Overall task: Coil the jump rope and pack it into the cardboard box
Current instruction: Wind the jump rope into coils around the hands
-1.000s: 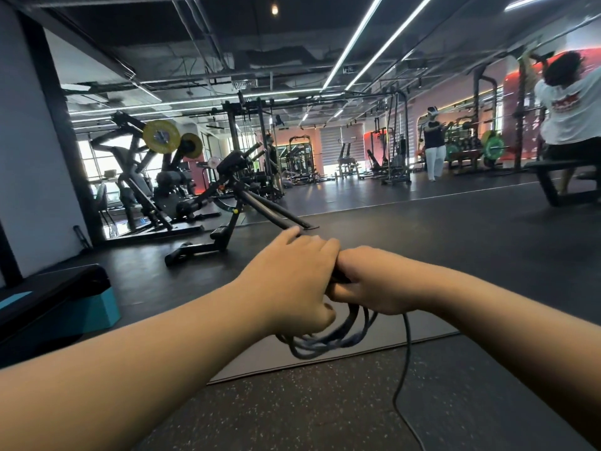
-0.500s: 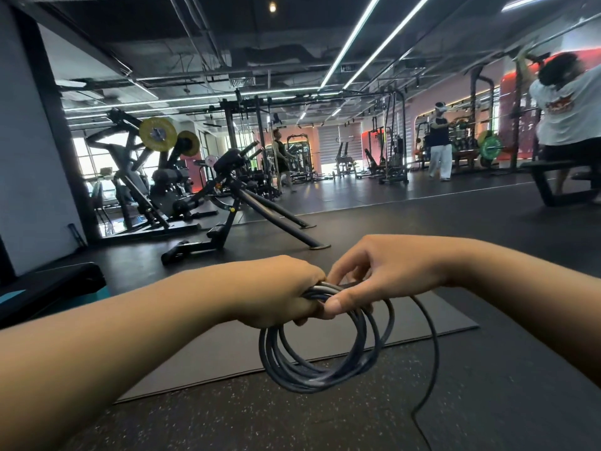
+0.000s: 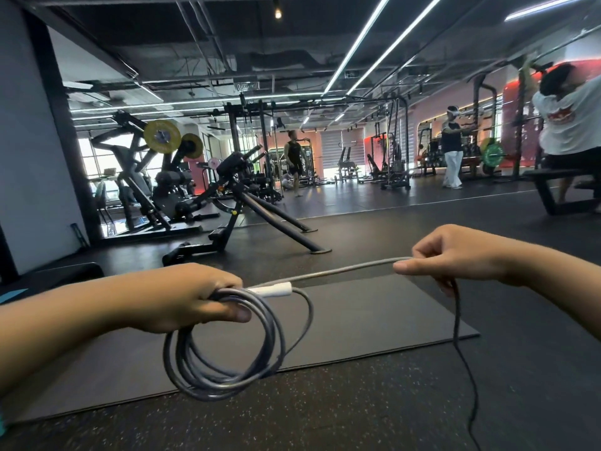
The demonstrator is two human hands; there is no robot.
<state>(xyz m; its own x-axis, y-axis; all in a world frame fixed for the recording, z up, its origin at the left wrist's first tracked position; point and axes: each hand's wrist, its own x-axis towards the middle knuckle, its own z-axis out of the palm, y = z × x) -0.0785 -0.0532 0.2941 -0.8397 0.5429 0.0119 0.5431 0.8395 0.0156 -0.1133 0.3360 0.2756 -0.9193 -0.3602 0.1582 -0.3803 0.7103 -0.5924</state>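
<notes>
Now separated: right hand (image 3: 455, 255) drawn away to the right from the left hand (image 3: 195, 296), against the closed-up, near-touching position of half a second earlier. One fresh length of jump rope (image 3: 224, 362) pulled out straight between the two, running from the left fist to the right fingertips. Reads as a feed stroke: slack measured off for the next loop, coiling not yet complete.

Left hand: clenched around the top of the gathered coil, thumb pressed over the strands, forearm extended from lower left. Several grey loops hanging below the fist, clear of the floor mat (image 3: 374, 317). White handle (image 3: 271, 290) projecting just beside the thumb, pointing right.

Right hand: pinching the rope between thumb and forefinger, remaining fingers curled, wrist level, forearm entering from the right edge. Uncoiled remainder dropping from under this hand to the floor and out of the bottom of the view; far end not visible.

Cardboard box: not in view. Packing step judged still to come, after the tail is wound in.
</notes>
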